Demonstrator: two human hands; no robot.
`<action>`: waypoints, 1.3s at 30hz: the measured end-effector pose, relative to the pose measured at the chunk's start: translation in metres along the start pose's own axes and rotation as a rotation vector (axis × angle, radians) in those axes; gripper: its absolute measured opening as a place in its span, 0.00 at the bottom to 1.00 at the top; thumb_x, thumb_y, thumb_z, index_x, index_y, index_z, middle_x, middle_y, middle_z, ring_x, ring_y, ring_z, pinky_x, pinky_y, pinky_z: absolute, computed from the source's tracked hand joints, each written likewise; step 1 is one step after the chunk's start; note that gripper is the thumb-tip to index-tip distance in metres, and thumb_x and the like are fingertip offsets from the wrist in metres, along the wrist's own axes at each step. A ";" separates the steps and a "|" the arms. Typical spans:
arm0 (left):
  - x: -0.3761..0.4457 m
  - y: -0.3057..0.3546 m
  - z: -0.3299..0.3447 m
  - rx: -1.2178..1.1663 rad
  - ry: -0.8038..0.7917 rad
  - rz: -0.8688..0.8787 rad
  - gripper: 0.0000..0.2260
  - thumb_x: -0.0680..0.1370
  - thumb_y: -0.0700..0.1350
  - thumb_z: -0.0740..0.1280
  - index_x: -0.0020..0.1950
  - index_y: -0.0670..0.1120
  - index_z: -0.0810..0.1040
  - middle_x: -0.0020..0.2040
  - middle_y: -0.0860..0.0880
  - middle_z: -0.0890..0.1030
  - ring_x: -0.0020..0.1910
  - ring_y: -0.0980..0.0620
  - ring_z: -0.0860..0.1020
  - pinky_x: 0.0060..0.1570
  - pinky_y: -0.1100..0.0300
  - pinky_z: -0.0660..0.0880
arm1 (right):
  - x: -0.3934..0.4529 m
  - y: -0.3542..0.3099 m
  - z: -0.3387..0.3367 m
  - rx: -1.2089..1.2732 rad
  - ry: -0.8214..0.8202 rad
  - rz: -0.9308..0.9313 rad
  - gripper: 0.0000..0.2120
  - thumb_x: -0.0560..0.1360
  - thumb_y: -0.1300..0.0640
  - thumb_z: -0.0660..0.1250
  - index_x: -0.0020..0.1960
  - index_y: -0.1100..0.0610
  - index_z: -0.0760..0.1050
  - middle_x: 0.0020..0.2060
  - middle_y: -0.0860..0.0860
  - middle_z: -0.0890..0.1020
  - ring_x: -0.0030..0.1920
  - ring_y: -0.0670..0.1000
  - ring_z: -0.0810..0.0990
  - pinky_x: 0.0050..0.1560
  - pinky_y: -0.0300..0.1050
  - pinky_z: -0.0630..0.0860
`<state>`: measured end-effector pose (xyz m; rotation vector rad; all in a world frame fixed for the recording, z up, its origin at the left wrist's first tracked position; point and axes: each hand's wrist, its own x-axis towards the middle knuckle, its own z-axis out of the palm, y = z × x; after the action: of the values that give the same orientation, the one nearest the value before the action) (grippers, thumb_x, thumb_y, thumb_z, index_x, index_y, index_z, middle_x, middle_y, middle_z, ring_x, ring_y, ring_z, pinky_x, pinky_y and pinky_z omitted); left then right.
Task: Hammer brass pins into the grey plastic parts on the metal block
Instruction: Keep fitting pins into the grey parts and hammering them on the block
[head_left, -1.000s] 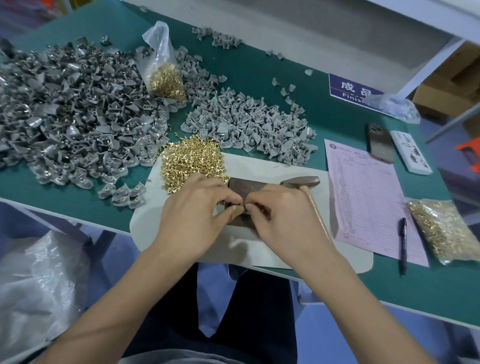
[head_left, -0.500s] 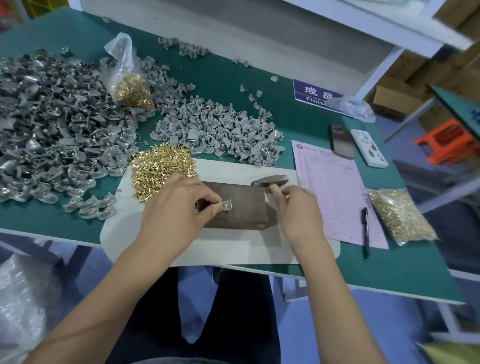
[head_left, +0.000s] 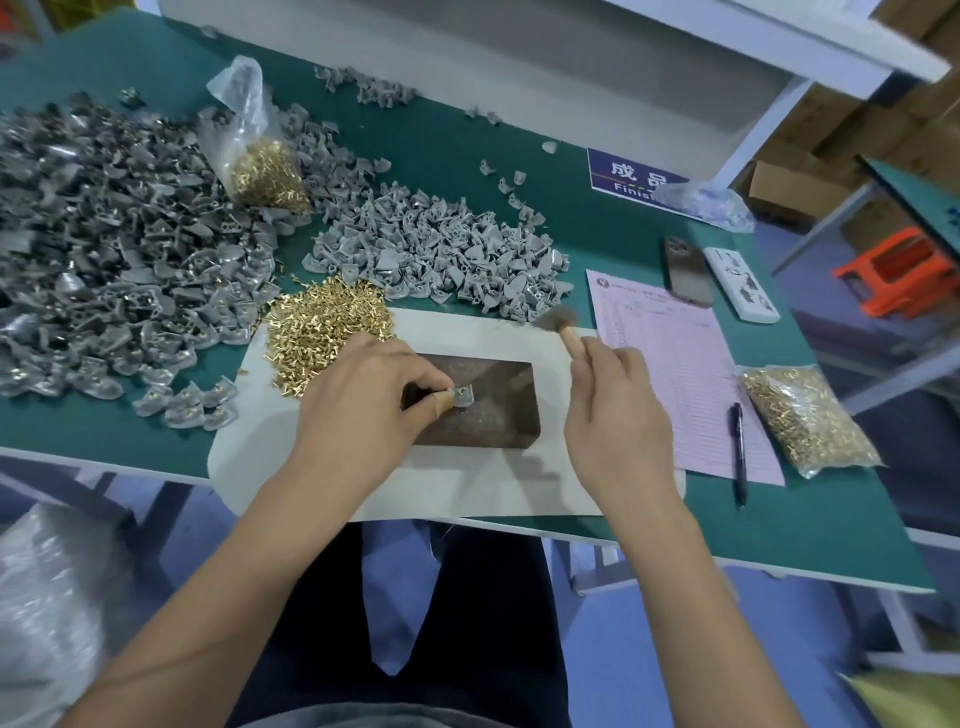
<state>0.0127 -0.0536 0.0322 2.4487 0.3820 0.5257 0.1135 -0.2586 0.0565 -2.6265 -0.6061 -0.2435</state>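
Left hand (head_left: 363, 400) at frame centre, fingers curled, thumb and forefinger pinching a small grey plastic part (head_left: 462, 397) down flat on the dark rectangular metal block (head_left: 483, 410); thumb tip has a tan wrap on it. Pin in the part too small to make out

Right hand (head_left: 615, 415) just right of the block, fingers wrapped round the pale wooden handle of a small hammer (head_left: 563, 327). Hammer head is blurred, raised above the block's upper right corner, clear of the part

Block sits on a white sheet of card (head_left: 493, 483) overhanging the near edge of the green table mat (head_left: 467, 156)

Loose heap of small brass pins (head_left: 327, 322) on the card's upper left corner, just above the left hand. Light grey pile of plastic parts (head_left: 436, 249) above the card, centre frame. Bigger, darker pile of grey parts (head_left: 104, 239) fills the upper left, some showing brass. Clear plastic bag of brass pins (head_left: 260, 156) stands on that pile's right side

Right of the card: pink printed form (head_left: 675, 374), black pen (head_left: 738, 452) at its right edge, second clear bag of brass pins (head_left: 802, 421) beside the pen. Dark phone (head_left: 687, 270) and white rectangular device (head_left: 740, 283) lie above the form. Blue sign with white lettering (head_left: 634, 179) further up, partly under crumpled clear plastic
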 end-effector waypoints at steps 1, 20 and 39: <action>0.001 0.000 0.000 0.008 -0.001 0.001 0.04 0.73 0.58 0.74 0.45 0.60 0.84 0.42 0.61 0.79 0.49 0.55 0.70 0.39 0.55 0.71 | -0.005 -0.005 -0.004 0.186 0.014 -0.008 0.13 0.86 0.49 0.54 0.61 0.50 0.75 0.45 0.44 0.76 0.39 0.47 0.73 0.39 0.49 0.69; 0.005 0.003 -0.003 0.079 0.010 0.037 0.03 0.72 0.54 0.76 0.45 0.59 0.85 0.39 0.60 0.80 0.47 0.52 0.74 0.37 0.57 0.70 | -0.026 -0.018 -0.006 0.290 -0.140 -0.070 0.14 0.83 0.37 0.55 0.64 0.33 0.75 0.43 0.39 0.85 0.45 0.50 0.82 0.45 0.51 0.80; 0.011 0.001 -0.012 0.117 -0.062 0.070 0.07 0.72 0.60 0.73 0.47 0.61 0.86 0.43 0.61 0.82 0.49 0.54 0.75 0.38 0.58 0.68 | -0.024 -0.029 -0.009 0.214 0.042 -0.133 0.17 0.84 0.38 0.52 0.67 0.40 0.72 0.36 0.40 0.80 0.36 0.47 0.75 0.33 0.42 0.69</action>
<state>0.0171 -0.0441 0.0447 2.5925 0.3106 0.4673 0.0779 -0.2479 0.0688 -2.3735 -0.7497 -0.2580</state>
